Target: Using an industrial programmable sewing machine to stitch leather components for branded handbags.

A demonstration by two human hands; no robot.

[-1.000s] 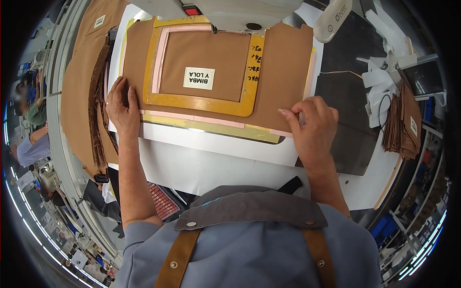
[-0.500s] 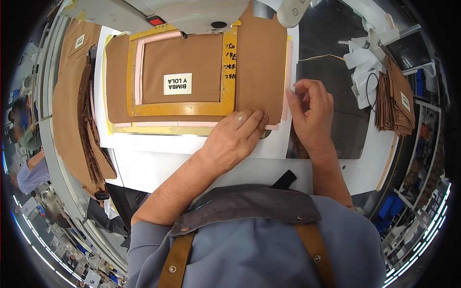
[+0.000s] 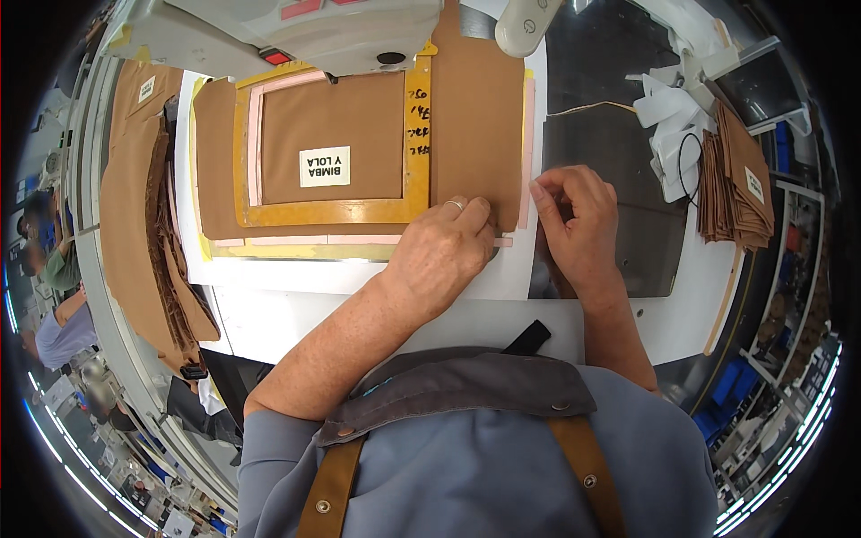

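A brown fabric or leather-like panel [image 3: 475,134] lies on a white board edged with pink and yellow tape. A yellow frame [image 3: 323,212] with handwritten marks sits on it around a white label [image 3: 325,167] with dark print. My left hand [image 3: 444,247] is closed at the panel's near right edge, by the frame's corner, fingers bent and pressed together. Just right of the panel, my right hand [image 3: 581,220] has its thumb and forefinger tips drawn together; anything between them is too small to make out.
A light grey machine head [image 3: 359,40] overhangs the frame's far side. More brown panels [image 3: 134,206] lie at the left, and a stack of labelled brown pieces [image 3: 740,184] stands at the right. White crumpled material [image 3: 673,134] and a dark plate [image 3: 628,260] are on the right.
The whole view has shifted slightly. My left fingers are more curled at the panel's edge. My right thumb and forefinger have come closer together.
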